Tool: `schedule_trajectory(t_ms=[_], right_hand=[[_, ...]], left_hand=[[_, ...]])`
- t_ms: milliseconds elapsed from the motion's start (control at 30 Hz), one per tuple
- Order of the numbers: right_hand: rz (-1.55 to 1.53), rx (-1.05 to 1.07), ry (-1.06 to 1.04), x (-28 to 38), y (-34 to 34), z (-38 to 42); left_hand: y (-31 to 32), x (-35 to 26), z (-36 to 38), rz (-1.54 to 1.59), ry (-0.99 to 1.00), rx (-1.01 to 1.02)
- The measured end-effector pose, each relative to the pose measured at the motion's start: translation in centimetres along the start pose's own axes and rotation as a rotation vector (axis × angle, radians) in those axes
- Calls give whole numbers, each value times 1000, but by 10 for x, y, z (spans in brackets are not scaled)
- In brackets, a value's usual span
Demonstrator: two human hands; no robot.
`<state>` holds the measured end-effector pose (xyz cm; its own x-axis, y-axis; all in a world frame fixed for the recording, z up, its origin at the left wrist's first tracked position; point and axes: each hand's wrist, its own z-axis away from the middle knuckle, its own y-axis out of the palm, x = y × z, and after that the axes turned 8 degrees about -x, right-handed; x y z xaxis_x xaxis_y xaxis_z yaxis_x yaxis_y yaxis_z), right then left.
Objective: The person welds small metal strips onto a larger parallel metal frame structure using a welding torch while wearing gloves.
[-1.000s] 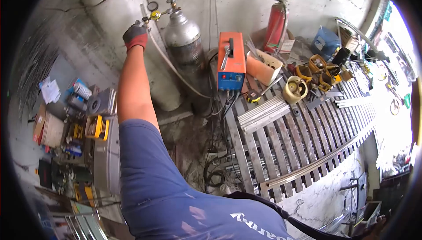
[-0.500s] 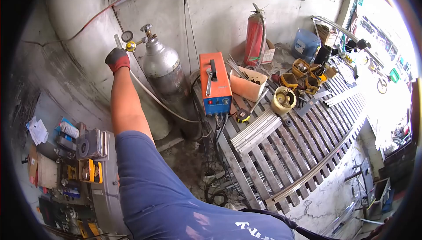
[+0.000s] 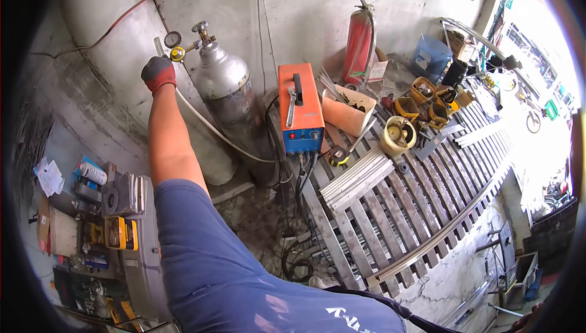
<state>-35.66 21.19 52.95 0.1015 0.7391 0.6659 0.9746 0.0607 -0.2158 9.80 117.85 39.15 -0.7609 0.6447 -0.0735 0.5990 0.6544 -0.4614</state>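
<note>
My left hand (image 3: 159, 75), in a grey and red work glove, reaches out to the gas regulator (image 3: 177, 54). Its fingers are closed around the lower part of the clear upright flow tube (image 3: 159, 47); the fingertips are hidden. Beside the tube sits a round pressure gauge (image 3: 173, 39). The regulator is fixed to the valve (image 3: 203, 31) of a silver gas cylinder (image 3: 221, 70). A pale hose (image 3: 210, 128) runs down from under my hand towards the welding machine. My right hand cannot be made out.
An orange and blue welding machine (image 3: 300, 108) carries a wrench (image 3: 291, 107). The slatted metal bench (image 3: 390, 235) holds metal strips (image 3: 357, 180), a tape measure (image 3: 337, 156) and several tubs. Behind stands a fire extinguisher (image 3: 359, 43). A tool-covered side table (image 3: 143, 266) is at left.
The view has tilted slightly downward, so the cylinder and bench machine sit a little higher. My left hand stays at the regulator's flow tube.
</note>
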Motion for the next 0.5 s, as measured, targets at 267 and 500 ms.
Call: schedule_trajectory(t_ms=[267,500], right_hand=[[-35,-27,37,-2,10,0],[-8,-113,-66,-21,19,-7]], left_hand=[[-12,-4,-17,285,-484,297],[-49,-7,17,203,-498,159]])
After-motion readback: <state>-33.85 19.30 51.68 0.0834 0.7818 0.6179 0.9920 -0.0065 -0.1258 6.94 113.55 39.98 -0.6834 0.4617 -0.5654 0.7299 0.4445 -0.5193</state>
